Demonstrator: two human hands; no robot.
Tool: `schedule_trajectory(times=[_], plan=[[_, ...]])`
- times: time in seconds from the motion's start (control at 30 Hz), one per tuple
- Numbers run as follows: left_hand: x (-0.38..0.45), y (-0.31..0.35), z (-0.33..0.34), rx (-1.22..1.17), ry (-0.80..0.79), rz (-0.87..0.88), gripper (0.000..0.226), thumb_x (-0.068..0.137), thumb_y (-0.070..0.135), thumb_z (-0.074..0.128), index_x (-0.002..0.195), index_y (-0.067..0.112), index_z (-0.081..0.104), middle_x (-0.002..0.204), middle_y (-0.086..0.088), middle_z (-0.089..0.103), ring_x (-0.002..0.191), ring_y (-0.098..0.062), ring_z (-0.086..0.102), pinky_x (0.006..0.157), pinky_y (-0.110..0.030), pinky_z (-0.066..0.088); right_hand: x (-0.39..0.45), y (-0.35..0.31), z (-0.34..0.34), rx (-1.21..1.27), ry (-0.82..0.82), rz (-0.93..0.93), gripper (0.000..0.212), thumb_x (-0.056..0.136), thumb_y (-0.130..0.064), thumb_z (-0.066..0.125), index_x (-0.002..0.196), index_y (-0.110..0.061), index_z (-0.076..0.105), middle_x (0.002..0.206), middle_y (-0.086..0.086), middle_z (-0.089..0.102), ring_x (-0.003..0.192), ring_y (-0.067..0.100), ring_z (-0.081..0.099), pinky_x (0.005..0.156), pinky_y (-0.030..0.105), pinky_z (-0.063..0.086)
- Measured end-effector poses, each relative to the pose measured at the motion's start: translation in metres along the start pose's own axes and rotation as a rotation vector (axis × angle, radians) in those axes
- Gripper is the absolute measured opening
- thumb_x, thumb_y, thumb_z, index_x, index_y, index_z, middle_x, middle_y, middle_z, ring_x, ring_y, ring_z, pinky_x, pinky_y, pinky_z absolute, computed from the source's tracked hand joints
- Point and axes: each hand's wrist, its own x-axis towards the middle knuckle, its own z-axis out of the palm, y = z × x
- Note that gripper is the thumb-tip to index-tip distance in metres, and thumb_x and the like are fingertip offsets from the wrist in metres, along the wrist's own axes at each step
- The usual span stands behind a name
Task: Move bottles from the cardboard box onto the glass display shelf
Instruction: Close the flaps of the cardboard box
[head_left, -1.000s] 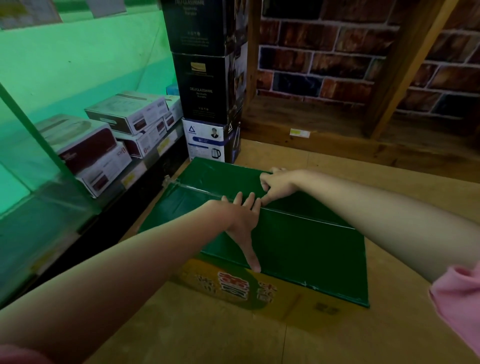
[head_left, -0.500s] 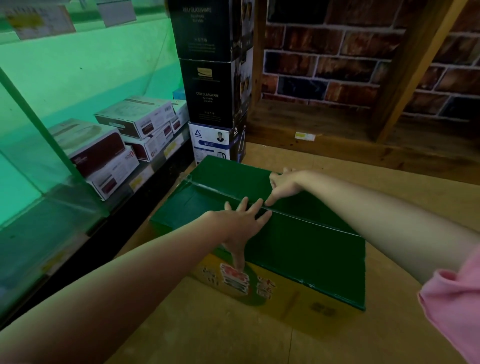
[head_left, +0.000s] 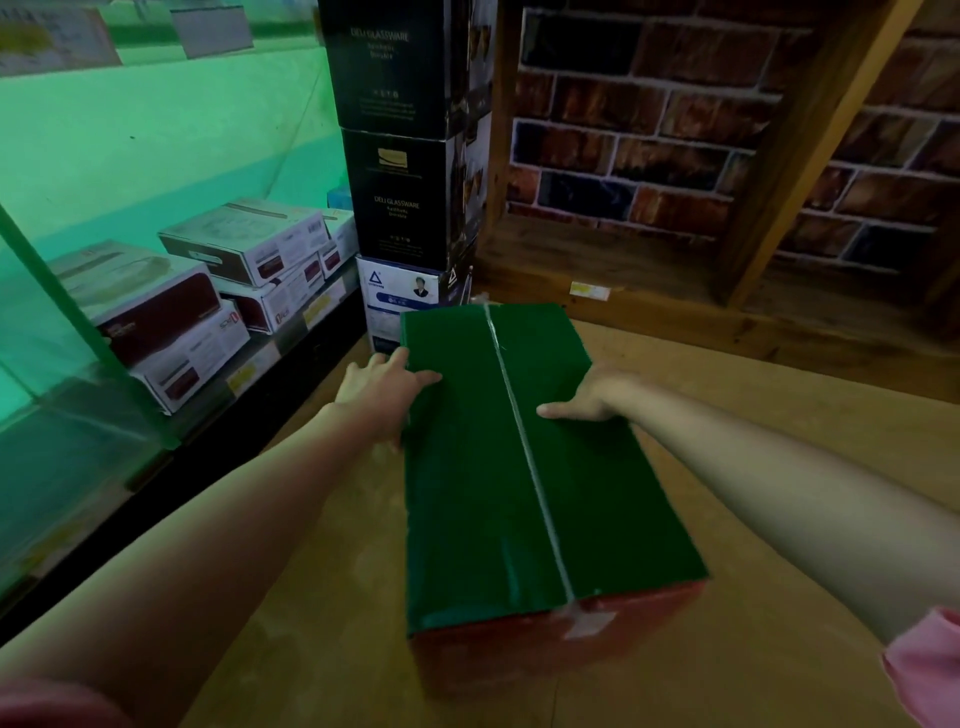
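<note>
Box's sealed, so no bottles in sight yet. We've got the green-topped cardboard box on the floor, just right of the glass display shelf. Left hand clasps its left edge, right hand its right, thumbs lying on top. Next we should slit the tape seam shallow, so nothing inside gets nicked.

cardboard box turned lengthwise, left hand, right hand apparently gripping sides
</note>
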Motion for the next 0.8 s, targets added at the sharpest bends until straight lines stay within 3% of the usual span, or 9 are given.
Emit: schedule_trajectory(times=[0.07,0.13,0.2,0.3,0.4,0.5,0.57,0.67,0.8], plan=[[0.004,-0.002,0.001,-0.073,-0.035,-0.028,0.087,0.084,0.01,0.064,0.148,0.041,0.014,0.135,-0.009,0.044,0.117,-0.028,0.051,0.091,-0.042,0.05,-0.005,0.0,0.001,-0.008,-0.172,0.01,0.097,0.081,-0.076,0.032,0.146,-0.004,0.025,0.148,0.017,0.033,0.114,0.033,0.054,0.082,0.033,0.047],[0.006,-0.002,0.002,-0.156,-0.082,-0.046,0.086,0.087,0.0,0.054,0.15,0.036,0.008,0.115,-0.01,0.056,0.09,-0.022,0.058,0.068,-0.033,0.052,-0.012,0.001,0.002,0.029,-0.268,0.041,0.099,0.079,-0.077,0.033,0.143,-0.002,0.028,0.142,0.019,0.039,0.09,0.03,0.061,0.071,0.031,0.051],[0.005,0.003,0.001,-0.274,-0.128,-0.069,0.086,0.087,-0.005,0.048,0.151,0.031,0.003,0.107,-0.014,0.057,0.081,-0.024,0.057,0.063,-0.03,0.05,-0.015,0.003,0.003,0.064,-0.281,0.06,0.099,0.08,-0.076,0.034,0.141,0.001,0.028,0.14,0.022,0.042,0.099,0.032,0.064,0.083,0.033,0.052],[0.005,0.01,0.004,-0.436,-0.137,-0.136,0.081,0.09,-0.002,0.043,0.151,0.021,-0.004,0.128,-0.023,0.049,0.103,-0.034,0.059,0.081,-0.038,0.053,-0.017,0.006,0.003,0.191,-0.292,0.087,0.1,0.08,-0.073,0.042,0.146,-0.001,0.019,0.146,0.024,0.034,0.114,0.039,0.058,0.094,0.043,0.05],[0.004,0.013,0.001,-0.564,-0.143,-0.239,0.075,0.096,0.011,0.042,0.148,0.003,-0.011,0.147,-0.029,0.028,0.128,-0.042,0.043,0.103,-0.047,0.042,-0.019,0.011,0.005,0.392,-0.302,0.049,0.095,0.08,-0.064,0.055,0.148,-0.009,0.018,0.149,0.019,0.032,0.123,0.041,0.049,0.095,0.049,0.048],[-0.004,0.025,-0.01,-0.742,-0.256,-0.32,0.073,0.099,0.029,0.043,0.147,-0.005,-0.001,0.154,-0.025,0.015,0.14,-0.038,0.026,0.113,-0.041,0.03,-0.02,0.015,0.02,0.589,-0.251,0.032,0.095,0.077,-0.053,0.067,0.147,-0.008,0.02,0.15,0.015,0.03,0.134,0.036,0.037,0.102,0.047,0.038],[-0.008,0.036,-0.012,-0.838,-0.277,-0.332,0.092,0.088,0.04,0.06,0.147,-0.003,0.004,0.155,-0.023,0.014,0.142,-0.034,0.023,0.116,-0.038,0.026,-0.02,0.015,0.033,0.723,-0.168,0.061,0.109,0.068,-0.051,0.076,0.147,-0.008,0.015,0.151,0.014,0.028,0.136,0.035,0.034,0.104,0.047,0.036],[-0.006,0.047,-0.003,-0.895,-0.247,-0.44,0.134,0.064,0.055,0.077,0.147,0.004,-0.015,0.156,-0.021,0.008,0.143,-0.038,0.017,0.115,-0.047,0.025,-0.016,0.019,0.042,0.815,-0.034,0.093,0.121,0.056,-0.054,0.083,0.146,-0.008,0.017,0.148,0.014,0.032,0.132,0.033,0.039,0.104,0.045,0.041],[-0.004,0.051,-0.025,-0.832,-0.133,-0.404,0.142,0.056,0.067,0.075,0.147,0.006,-0.014,0.154,-0.022,0.009,0.143,-0.038,0.016,0.115,-0.048,0.025,-0.026,0.029,0.017,0.844,-0.001,0.035,0.119,0.06,-0.055,0.081,0.147,-0.008,0.016,0.149,0.013,0.032,0.131,0.033,0.041,0.103,0.043,0.042]])
